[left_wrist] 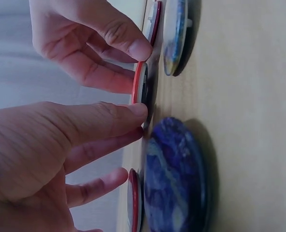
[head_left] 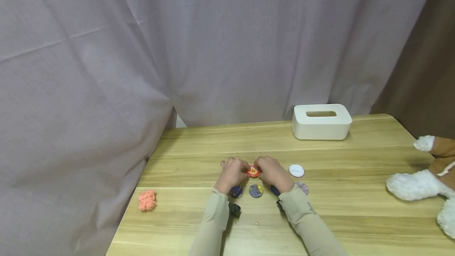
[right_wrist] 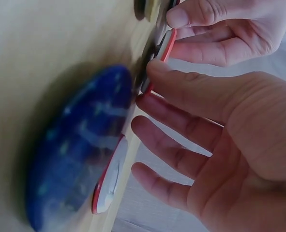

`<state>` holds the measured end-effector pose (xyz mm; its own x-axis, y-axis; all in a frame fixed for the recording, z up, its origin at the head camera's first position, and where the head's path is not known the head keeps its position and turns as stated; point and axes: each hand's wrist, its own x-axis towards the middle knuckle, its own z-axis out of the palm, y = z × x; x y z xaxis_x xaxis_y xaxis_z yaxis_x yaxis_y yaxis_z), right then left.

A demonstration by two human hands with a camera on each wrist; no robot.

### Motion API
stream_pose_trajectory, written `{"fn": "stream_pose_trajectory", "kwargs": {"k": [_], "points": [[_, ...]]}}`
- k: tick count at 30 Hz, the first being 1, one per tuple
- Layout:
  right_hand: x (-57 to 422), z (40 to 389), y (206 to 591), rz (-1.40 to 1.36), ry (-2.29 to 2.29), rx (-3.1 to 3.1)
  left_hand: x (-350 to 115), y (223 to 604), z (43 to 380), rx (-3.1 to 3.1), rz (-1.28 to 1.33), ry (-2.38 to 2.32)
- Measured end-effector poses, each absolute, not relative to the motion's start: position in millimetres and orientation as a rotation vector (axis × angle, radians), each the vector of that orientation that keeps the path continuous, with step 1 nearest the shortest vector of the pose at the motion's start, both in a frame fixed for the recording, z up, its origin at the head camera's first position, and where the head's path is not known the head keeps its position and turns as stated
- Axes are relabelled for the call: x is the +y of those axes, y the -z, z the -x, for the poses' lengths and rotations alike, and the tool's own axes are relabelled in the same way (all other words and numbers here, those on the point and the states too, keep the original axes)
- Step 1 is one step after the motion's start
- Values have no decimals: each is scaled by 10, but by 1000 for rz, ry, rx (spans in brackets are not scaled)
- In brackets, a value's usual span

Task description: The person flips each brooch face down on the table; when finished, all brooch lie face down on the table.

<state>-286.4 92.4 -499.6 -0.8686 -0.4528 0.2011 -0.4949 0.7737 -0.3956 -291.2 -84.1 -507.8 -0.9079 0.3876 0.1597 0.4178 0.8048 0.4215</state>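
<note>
Both hands pinch opposite edges of a round red button badge (head_left: 253,171), held close over the wooden table. My left hand (head_left: 232,173) has thumb and index finger at one edge; its other fingers are spread. At the opposite edge are the thumb and fingers of my right hand (head_left: 273,171). Nearer the body lie a dark purple-blue badge (left_wrist: 174,179), a blue and yellow badge (head_left: 256,191) and a dark blue badge (right_wrist: 84,150), the last partly hidden by the right hand. Beside the left fingers, a red-rimmed badge (left_wrist: 133,203) shows in the left wrist view.
Right of the hands lie a white badge (head_left: 296,170) and a lilac badge (head_left: 302,187). A white tissue box (head_left: 322,127) stands at the table's back. Pink crocheted flowers (head_left: 147,200) lie at left, and a brown and white plush toy (head_left: 412,185) is at right.
</note>
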Motion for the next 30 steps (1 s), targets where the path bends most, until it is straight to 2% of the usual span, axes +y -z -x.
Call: {"fn": "stream_pose_trajectory", "kwargs": {"k": [19,30], "points": [[1008,2913,4968,-817,-756,-2839,-865,5060,2959,-2853,639,894],[989,2936,4963,-734,-802,-2782,-816,5086,2954,-2745,574,861]]}}
